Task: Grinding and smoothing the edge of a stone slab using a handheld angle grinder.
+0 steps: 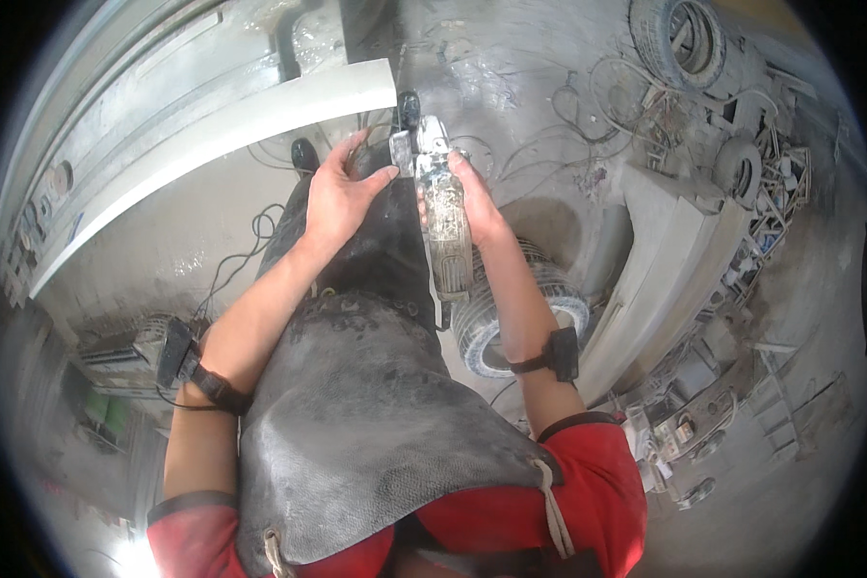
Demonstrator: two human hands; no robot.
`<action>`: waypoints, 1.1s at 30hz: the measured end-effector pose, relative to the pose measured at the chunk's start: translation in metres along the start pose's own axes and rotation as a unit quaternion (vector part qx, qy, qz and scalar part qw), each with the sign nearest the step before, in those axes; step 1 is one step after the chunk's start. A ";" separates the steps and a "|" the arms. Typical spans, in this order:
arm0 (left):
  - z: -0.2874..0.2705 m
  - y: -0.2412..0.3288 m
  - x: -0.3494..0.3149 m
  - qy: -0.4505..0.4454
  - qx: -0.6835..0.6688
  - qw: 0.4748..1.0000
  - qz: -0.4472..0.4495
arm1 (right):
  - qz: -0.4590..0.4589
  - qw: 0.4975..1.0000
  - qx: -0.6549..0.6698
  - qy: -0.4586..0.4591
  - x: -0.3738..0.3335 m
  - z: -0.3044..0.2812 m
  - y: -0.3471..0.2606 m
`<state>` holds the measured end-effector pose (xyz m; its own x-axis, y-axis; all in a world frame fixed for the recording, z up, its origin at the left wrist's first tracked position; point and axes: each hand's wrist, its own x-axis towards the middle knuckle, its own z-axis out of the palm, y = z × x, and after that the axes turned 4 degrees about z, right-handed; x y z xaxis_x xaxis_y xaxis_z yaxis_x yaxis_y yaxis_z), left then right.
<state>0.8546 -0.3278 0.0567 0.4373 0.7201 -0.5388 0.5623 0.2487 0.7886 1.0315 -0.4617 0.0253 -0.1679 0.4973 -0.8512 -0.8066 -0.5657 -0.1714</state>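
In the head view we see our right hand point(474, 197) wrapped around the body of a dusty grinder point(443, 226), fingers closed on it, holding it upright in front of our chest with its head at the far end. Our left hand point(340, 193) sits just left of the grinder's head, fingers loosely spread, the thumb and forefinger reaching to the head and touching it near the guard. The grinder's tail end points down toward our black apron point(356, 405), which covers our lap and chest over a red shirt point(597, 482). A dark strap with a small box sits on each forearm, one on the left point(188, 371) and one on the right point(554, 354).

Far to the left lies a long pale stone slab point(212, 125), running from the near left to just beside our left hand. Thin cables point(250, 241) trail across the dusty floor point(530, 77) beneath it. Just under our right forearm rests a tyre point(511, 318), and right of it stands a grey stone block point(674, 241). Another tyre point(684, 39) lies at the far right among scrap.
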 end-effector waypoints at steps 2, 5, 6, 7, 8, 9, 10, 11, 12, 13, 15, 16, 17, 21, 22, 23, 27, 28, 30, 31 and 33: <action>-0.007 -0.005 0.001 0.009 -0.023 0.998 0.050 | -0.002 1.000 0.023 0.015 -0.003 0.003 0.005; -0.021 0.025 -0.005 -0.025 -0.001 1.000 -0.008 | -0.115 0.989 -0.037 0.081 -0.016 0.005 0.000; -0.024 0.025 -0.006 -0.030 0.014 0.999 -0.017 | -0.117 0.986 -0.038 0.115 -0.022 0.015 -0.007; -0.027 0.025 -0.006 -0.034 0.028 0.999 -0.026 | -0.119 0.985 -0.033 0.117 -0.017 0.012 -0.001; -0.027 0.022 -0.006 -0.038 0.032 0.998 -0.024 | -0.185 0.966 -0.112 0.146 -0.008 0.006 0.006; -0.027 0.019 -0.007 -0.024 0.049 0.998 0.000 | -0.246 0.935 -0.191 0.171 -0.002 0.011 0.009; -0.027 0.016 -0.008 -0.010 0.066 0.997 0.023 | -0.235 0.946 -0.157 0.156 0.000 0.014 0.011; -0.027 0.013 -0.007 -0.011 0.069 0.997 0.024 | -0.235 0.947 -0.154 0.156 0.003 0.016 0.012; -0.026 0.013 -0.004 -0.003 0.052 0.998 0.038 | -0.242 0.949 -0.139 0.147 0.005 0.020 0.010; -0.026 0.013 -0.004 0.006 0.034 0.998 0.053 | -0.248 0.951 -0.125 0.138 0.006 0.024 0.008; -0.027 0.021 -0.004 0.001 0.051 0.998 0.034 | -0.238 0.953 -0.129 0.134 0.005 0.030 0.003; -0.028 0.025 -0.004 -0.003 0.067 0.998 0.016 | -0.228 0.955 -0.136 0.129 0.004 0.031 0.002; -0.027 0.026 -0.005 -0.005 0.068 0.998 0.015 | -0.227 0.956 -0.134 0.131 0.005 0.027 0.007; -0.029 0.022 -0.005 -0.016 0.072 0.997 0.034 | -0.212 0.946 -0.169 0.177 0.005 0.011 0.031; -0.030 0.020 -0.004 -0.013 0.072 0.996 0.055 | -0.196 0.943 -0.184 0.197 0.005 0.011 0.032; -0.031 0.018 -0.003 -0.014 0.075 0.995 0.056 | -0.197 0.943 -0.181 0.197 0.008 0.011 0.033; -0.028 0.034 -0.007 -0.011 0.051 0.999 0.011 | -0.247 0.941 -0.156 0.171 0.007 0.030 0.015; -0.028 0.035 -0.007 -0.007 0.045 0.999 0.013 | -0.264 0.939 -0.158 0.154 0.008 0.032 0.011; -0.029 0.029 -0.007 -0.007 0.048 0.999 0.019 | -0.247 0.940 -0.168 0.164 0.000 0.034 0.012; -0.030 0.028 -0.006 -0.005 0.050 0.998 0.026 | -0.231 0.940 -0.181 0.171 -0.003 0.034 0.012; -0.033 0.034 -0.006 -0.012 0.070 0.997 0.026 | -0.239 0.936 -0.194 0.171 -0.009 0.027 0.015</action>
<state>0.8482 -0.3024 0.0963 0.4838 0.7135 -0.5068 0.6303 0.1177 0.7674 1.0054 -0.4570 0.0436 0.4044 0.5518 -0.7293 -0.4661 -0.5618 -0.6835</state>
